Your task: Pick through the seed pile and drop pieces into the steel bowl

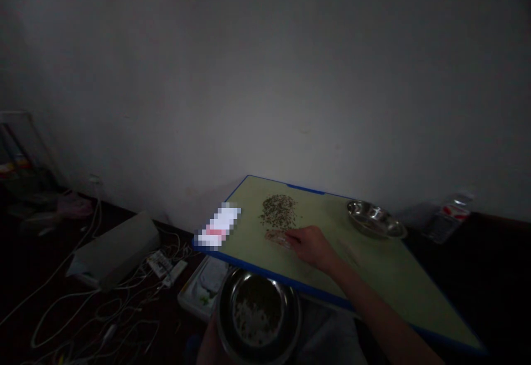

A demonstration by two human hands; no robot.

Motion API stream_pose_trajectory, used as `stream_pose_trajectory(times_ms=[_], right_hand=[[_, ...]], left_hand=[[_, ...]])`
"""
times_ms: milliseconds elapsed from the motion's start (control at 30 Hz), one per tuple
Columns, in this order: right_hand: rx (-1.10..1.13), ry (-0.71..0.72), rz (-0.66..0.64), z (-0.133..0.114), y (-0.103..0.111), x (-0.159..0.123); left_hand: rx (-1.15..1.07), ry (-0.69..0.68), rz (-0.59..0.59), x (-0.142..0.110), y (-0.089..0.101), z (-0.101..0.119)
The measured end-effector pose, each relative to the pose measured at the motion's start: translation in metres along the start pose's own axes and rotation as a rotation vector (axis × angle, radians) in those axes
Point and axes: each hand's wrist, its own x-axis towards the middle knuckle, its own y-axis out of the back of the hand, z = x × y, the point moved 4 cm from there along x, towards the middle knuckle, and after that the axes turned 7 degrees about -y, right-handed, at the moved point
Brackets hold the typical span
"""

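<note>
My right hand (312, 245) rests on a pale green board (373, 265) with a blue edge, fingers stretched toward a small patch of lighter grains (277, 237). Just beyond lies a larger pile of dark grains (279, 210). Below the board's front edge, a steel bowl (259, 316) with light and dark grains in it is held from underneath by my left hand (207, 343), of which only a sliver shows. An empty steel dish (374, 219) sits at the board's far right.
A blurred white object (218, 225) lies on the board's left corner. Left of it are a grey box (114, 249), tangled white cables (108, 309) and a white tray (203, 290). A plastic bottle (449, 217) lies at right. A plain wall stands behind.
</note>
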Motion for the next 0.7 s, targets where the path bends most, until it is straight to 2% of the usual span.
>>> stream_pose_trajectory(times_ms=[100, 333, 400, 567, 700], right_hand=[[0.022, 0.038, -0.018, -0.001, 0.001, -0.001], [0.062, 0.122, -0.042, -0.008, 0.0, -0.017], [0.076, 0.135, -0.037, -0.009, -0.001, -0.022], [0.083, 0.111, 0.005, -0.006, -0.001, -0.028], [0.086, 0.082, 0.102, -0.011, 0.003, -0.03]], left_hand=[[0.036, -0.017, 0.064, 0.002, 0.008, 0.001], [-0.047, -0.001, -0.008, 0.006, 0.009, -0.001], [-0.074, -0.005, 0.016, 0.006, 0.009, -0.001], [0.018, -0.035, 0.093, 0.006, 0.015, -0.002], [0.097, -0.046, 0.106, 0.008, 0.022, -0.003]])
